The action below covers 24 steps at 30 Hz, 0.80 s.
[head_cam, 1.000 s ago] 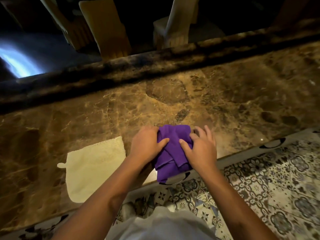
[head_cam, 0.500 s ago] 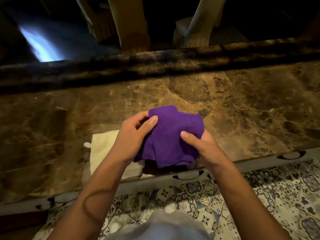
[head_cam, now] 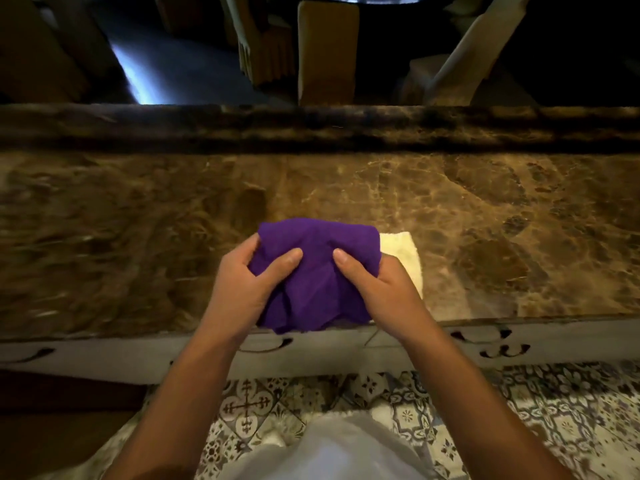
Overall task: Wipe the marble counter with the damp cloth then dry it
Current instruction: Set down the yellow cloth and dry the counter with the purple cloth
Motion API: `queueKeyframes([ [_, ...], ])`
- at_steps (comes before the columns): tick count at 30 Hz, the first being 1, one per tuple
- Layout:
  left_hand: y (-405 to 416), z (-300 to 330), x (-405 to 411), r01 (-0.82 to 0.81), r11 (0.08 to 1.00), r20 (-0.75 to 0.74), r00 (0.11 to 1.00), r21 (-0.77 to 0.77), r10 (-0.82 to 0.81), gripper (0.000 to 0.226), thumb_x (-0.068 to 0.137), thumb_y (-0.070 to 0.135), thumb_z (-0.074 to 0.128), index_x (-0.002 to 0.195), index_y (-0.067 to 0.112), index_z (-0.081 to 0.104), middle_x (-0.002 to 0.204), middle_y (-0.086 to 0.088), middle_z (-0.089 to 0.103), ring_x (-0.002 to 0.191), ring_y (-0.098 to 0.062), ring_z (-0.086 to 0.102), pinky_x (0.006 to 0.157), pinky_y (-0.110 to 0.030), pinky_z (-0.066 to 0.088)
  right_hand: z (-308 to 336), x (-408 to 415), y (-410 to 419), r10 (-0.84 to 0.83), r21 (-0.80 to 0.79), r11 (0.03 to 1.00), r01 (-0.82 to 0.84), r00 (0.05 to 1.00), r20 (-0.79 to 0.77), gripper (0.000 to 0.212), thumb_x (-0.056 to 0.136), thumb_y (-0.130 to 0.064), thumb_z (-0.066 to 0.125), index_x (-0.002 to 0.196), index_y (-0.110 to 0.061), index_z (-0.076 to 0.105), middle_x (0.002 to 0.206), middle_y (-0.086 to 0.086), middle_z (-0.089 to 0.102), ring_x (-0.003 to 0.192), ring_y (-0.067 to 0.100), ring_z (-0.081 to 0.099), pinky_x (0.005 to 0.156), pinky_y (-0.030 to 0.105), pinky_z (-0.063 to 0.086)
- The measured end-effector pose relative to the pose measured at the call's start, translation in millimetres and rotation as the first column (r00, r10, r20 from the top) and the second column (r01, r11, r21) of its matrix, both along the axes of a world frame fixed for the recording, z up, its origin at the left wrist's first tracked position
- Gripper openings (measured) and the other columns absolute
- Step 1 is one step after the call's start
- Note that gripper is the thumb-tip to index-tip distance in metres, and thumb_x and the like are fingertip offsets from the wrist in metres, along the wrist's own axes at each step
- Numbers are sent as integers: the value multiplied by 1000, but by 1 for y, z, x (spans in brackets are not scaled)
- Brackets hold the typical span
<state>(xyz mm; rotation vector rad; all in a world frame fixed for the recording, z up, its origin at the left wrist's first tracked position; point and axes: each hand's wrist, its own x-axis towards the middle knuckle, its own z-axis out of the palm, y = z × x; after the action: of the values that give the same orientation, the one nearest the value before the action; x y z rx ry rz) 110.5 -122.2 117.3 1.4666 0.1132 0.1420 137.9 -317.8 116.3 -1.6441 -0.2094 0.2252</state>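
A purple cloth point(head_cam: 317, 271) is bunched between both hands, lifted just above the near edge of the brown marble counter point(head_cam: 485, 216). My left hand point(head_cam: 242, 289) grips its left side, thumb on top. My right hand point(head_cam: 377, 289) grips its right side, thumb pressed into the fabric. A cream cloth point(head_cam: 403, 256) lies flat on the counter behind my right hand, mostly hidden by the purple cloth and that hand.
A raised marble ledge point(head_cam: 311, 128) runs along the counter's far side. Beyond it stand chairs point(head_cam: 327, 53) in a dark room. The counter's white front point(head_cam: 104, 355) and a patterned tile floor point(head_cam: 519, 410) lie below.
Both hands lifted the purple cloth off the counter and spread it a little. The view shifted left, so the cream cloth now shows right of the hands instead of left.
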Motion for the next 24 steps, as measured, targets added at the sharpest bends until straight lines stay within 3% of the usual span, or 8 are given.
queueKeyframes([
  [4,53,-8,-13,-67,998,-12,998,5,67,25,86,21,77,110,27,73,104,8,81,95,-4,74,79,-16,55,-4,-15,48,29,17,999,-29,1000,-7,25,94,-34,67,118,-30,73,115,-14,77,110,6,71,91,25,56],
  [7,82,-15,-19,-113,993,-31,993,-20,112,24,82,32,80,106,29,77,103,5,81,94,-5,74,77,-17,55,-4,-16,78,67,72,995,-63,996,-56,25,92,-22,66,115,-32,70,108,-21,77,105,0,71,84,14,52],
  [11,114,-23,-18,-142,986,-93,987,-92,133,30,80,48,77,106,35,80,106,0,81,96,-9,76,75,-20,57,-7,0,114,102,72,993,-95,990,-99,23,92,-33,65,113,-34,73,112,-14,78,107,6,71,88,20,54],
  [14,133,-29,-16,-168,982,-161,975,-87,153,32,79,53,75,106,36,80,108,-1,81,97,-11,76,75,-22,58,-13,18,138,167,85,984,-156,976,-139,19,89,-46,66,106,-49,75,110,-18,78,103,1,72,81,14,54],
  [16,146,-33,-16,-185,981,-176,969,-60,172,32,81,55,73,106,37,79,109,-1,81,98,-12,76,76,-22,58,-21,27,155,201,136,975,-177,960,-196,23,83,-51,70,104,-50,76,110,-16,78,101,2,73,78,13,54],
  [19,170,-37,-16,-253,966,-178,950,51,258,35,85,56,68,107,31,79,106,-4,81,99,-17,76,80,-31,59,-36,34,183,246,197,961,-196,930,-272,29,77,-49,74,105,-47,78,112,-11,79,104,6,74,82,18,55],
  [22,195,-43,-13,-256,910,-108,946,325,305,45,93,56,56,107,17,73,104,-11,75,99,-28,71,89,-51,55,-43,39,206,268,228,951,-207,922,-279,25,84,-34,73,108,-40,79,115,-7,79,107,9,73,87,20,55],
  [24,211,-48,-10,-224,894,-82,958,388,276,46,96,54,52,108,13,70,105,-11,72,101,-27,68,92,-52,52,-43,40,218,252,227,955,-192,928,-276,25,86,-25,70,106,-38,80,112,-6,79,105,8,72,88,20,54],
])
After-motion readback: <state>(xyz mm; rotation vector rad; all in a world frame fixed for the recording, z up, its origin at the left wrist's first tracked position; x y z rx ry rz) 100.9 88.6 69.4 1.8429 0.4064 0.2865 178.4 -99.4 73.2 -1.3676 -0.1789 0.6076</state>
